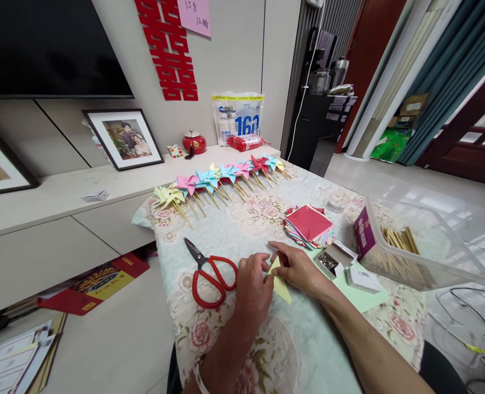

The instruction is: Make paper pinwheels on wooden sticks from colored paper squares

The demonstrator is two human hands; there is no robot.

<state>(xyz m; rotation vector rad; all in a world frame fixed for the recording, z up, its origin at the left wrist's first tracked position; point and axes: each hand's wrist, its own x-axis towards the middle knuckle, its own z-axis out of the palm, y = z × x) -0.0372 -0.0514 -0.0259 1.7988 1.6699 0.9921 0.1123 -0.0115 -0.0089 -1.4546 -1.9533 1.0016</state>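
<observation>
A piece of pale yellow paper [282,289], which looks folded to a triangle, lies between my hands over the table. My left hand [254,284] has its fingers closed at the paper's left edge. From the right, my right hand [299,267] pinches the same paper with thumb and fingers. Red-handled scissors [209,273] rest just left of my left hand, blades pointing away. Beyond my right hand sits a stack of coloured square papers [309,221], a red one on top. Close to my right wrist is an opened small box of metal pins [328,264].
Several paper pinwheels on sticks [228,174] line the table's far edge. To the right, a clear plastic bin [423,262] holds wooden sticks. A tape roll [336,201] and a small white box [362,279] are nearby. Behind stands a low cabinet [62,197] with framed photos.
</observation>
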